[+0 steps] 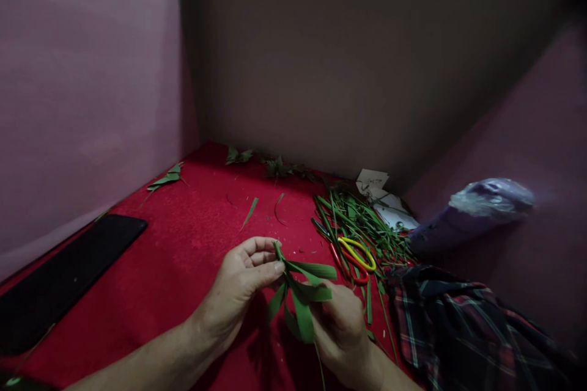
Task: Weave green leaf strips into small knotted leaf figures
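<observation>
My left hand [250, 272] pinches a bundle of green leaf strips [300, 308] near its narrow top, between thumb and fingers. The strips fan out and curl down to the right. My right hand [342, 324] is closed at the right side of the same strips, its fingertips partly hidden behind the leaves. A thin stem hangs below the bundle. Just beyond my right hand lies a pair of scissors [355, 259] with one yellow and one red handle, resting among cut greenery.
Red cloth [192, 244] covers the surface. A heap of green stalks [362, 220], white papers [389, 201], a purple plastic-topped roll [472, 214] and plaid fabric [468, 317] are at right. A black flat slab [77, 275] lies left. Loose leaves [167, 178] lie near the walls.
</observation>
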Demonstrator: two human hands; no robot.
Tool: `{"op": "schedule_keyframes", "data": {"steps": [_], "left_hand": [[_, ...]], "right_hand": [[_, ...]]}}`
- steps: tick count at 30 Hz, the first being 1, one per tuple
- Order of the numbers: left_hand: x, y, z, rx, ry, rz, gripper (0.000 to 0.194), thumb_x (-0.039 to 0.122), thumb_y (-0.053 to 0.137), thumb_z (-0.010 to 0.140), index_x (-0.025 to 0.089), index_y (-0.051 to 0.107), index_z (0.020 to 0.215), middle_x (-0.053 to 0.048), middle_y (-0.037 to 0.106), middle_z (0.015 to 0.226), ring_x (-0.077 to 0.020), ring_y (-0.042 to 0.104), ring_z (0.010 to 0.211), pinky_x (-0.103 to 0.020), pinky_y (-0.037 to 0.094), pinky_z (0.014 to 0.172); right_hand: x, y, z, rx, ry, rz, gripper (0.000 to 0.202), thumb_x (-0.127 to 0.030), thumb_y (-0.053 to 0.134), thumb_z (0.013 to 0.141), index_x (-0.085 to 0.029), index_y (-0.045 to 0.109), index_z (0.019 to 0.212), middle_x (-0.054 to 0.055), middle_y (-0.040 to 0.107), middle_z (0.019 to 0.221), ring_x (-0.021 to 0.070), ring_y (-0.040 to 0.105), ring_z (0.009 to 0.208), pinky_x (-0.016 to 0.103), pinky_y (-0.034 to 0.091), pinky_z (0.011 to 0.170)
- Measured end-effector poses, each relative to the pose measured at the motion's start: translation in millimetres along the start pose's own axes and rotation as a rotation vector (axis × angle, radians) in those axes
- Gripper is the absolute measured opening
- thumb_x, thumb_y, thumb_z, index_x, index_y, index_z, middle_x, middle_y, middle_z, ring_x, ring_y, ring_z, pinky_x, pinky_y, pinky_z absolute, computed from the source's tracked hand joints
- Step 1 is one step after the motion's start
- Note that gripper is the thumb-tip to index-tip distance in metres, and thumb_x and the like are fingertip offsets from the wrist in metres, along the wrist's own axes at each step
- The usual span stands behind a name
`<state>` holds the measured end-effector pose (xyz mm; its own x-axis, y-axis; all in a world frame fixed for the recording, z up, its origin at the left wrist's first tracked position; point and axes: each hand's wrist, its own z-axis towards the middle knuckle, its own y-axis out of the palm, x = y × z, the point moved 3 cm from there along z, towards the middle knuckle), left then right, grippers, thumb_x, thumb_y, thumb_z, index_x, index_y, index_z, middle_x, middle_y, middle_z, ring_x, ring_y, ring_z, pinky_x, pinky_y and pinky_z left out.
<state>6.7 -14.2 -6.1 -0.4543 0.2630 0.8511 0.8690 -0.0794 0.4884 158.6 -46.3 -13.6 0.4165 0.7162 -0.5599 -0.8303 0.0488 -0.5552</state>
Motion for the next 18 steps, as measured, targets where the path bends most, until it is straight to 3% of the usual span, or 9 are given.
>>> {"op": "schedule_keyframes", "data": {"steps": [8, 14, 18], "left_hand": [[-5, 0.2, 1, -0.044, -0.087, -0.034, 0.031, 0.008, 0.069, 0.063, 0.013, 0.056, 0.091, -0.001, 0.063, 0.066, -0.0085, 0.057, 0.056, -0.017, 0.042, 0.053], [-7, -2.7, 4, -0.021, -0.267, -0.124, 0.021, 0.006, 0.065, 0.064, 0.012, 0.061, 0.083, -0.003, 0.064, 0.069, -0.0112, 0.059, 0.056, -0.021, 0.047, 0.053], [-6, 0.0, 7, -0.112, -0.337, -0.197, 0.018, 0.003, 0.061, 0.067, 0.008, 0.065, 0.084, -0.003, 0.063, 0.067, -0.0083, 0.056, 0.052, -0.018, 0.047, 0.050]], "right_hand": [[-6, 0, -1, 0.073, -0.003, 0.021, 0.019, -0.004, 0.047, 0.080, -0.019, 0.055, 0.089, 0.002, 0.060, 0.068, 0.0130, 0.055, 0.058, 0.023, 0.040, 0.055], [-10, -2, 2, 0.044, 0.061, -0.016, 0.010, -0.012, 0.051, 0.082, -0.016, 0.060, 0.085, 0.003, 0.060, 0.063, 0.0130, 0.054, 0.055, 0.024, 0.038, 0.053], [-12, -4, 4, 0.075, 0.047, -0.038, 0.009, -0.011, 0.052, 0.082, -0.016, 0.060, 0.083, 0.002, 0.061, 0.063, 0.0118, 0.054, 0.055, 0.023, 0.038, 0.053]]}}
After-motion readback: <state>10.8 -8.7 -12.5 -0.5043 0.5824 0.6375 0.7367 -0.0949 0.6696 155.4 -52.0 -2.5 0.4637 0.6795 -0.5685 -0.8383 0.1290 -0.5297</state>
